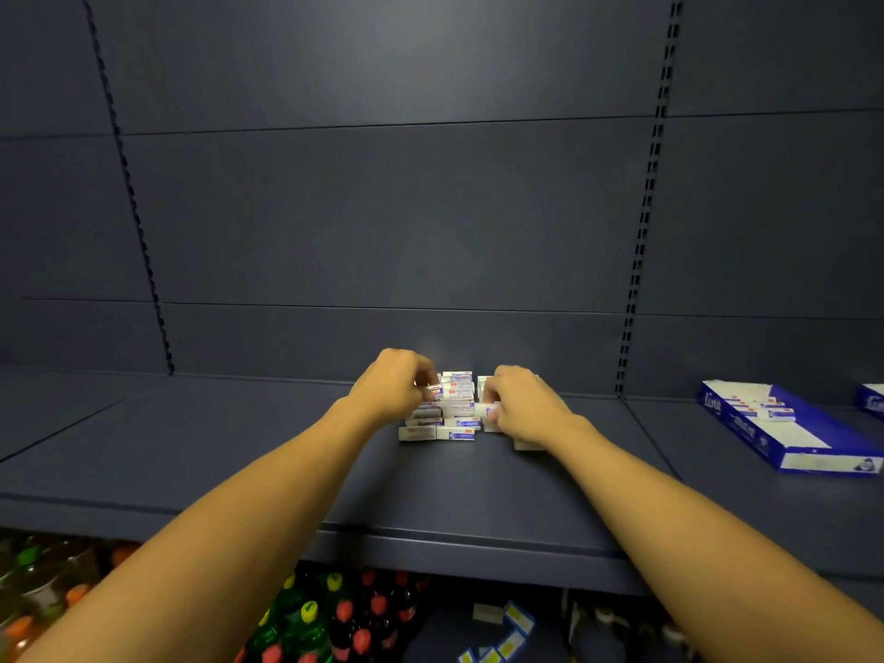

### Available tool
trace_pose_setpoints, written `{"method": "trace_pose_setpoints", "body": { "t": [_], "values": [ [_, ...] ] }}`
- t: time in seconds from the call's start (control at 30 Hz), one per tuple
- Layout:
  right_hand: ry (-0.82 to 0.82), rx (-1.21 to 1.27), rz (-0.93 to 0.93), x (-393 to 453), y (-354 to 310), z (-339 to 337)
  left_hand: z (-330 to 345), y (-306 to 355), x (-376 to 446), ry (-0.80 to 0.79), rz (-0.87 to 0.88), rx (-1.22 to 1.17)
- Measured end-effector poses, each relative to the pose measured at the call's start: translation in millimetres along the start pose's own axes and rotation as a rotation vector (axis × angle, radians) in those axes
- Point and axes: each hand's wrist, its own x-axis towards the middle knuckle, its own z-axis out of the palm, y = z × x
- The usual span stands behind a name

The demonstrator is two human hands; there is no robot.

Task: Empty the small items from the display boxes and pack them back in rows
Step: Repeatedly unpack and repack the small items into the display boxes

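1. The shelf (pixel 191 452) carries the display box (pixel 784 430) at three o'clock, nearly empty, with a few items in it.
2. The pile of small packets (pixel 452 409) sits at centre, between both hands.
3. The left hand (pixel 390 387) pinches one packet (pixel 434 390) at the pile's ten o'clock; the right hand (pixel 524 406) grips another at its three o'clock.
4. Risk: a nudge from either hand could topple the loose stack.
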Motion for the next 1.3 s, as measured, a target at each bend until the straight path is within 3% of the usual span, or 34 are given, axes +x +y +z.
{"method": "trace_pose_setpoints", "body": {
  "t": [0.17,0.67,1.03,1.3],
  "values": [
    [0.073,-0.036,0.075,-15.9,7.0,-17.3,16.5,17.7,5.9,-0.066,0.056,-0.018],
    [0.077,-0.12,0.432,-148.7,85.6,-62.2,80.1,140.7,13.1,-0.121,0.404,-0.029],
    [0.075,-0.133,0.509,-234.5,157.2,-106.0,108.9,242.1,10.5,-0.122,0.44,-0.122],
    [0.062,-0.135,0.453,-283.1,213.0,-135.4,122.1,312.1,-0.6,-0.063,0.357,-0.216]
  ]
}}
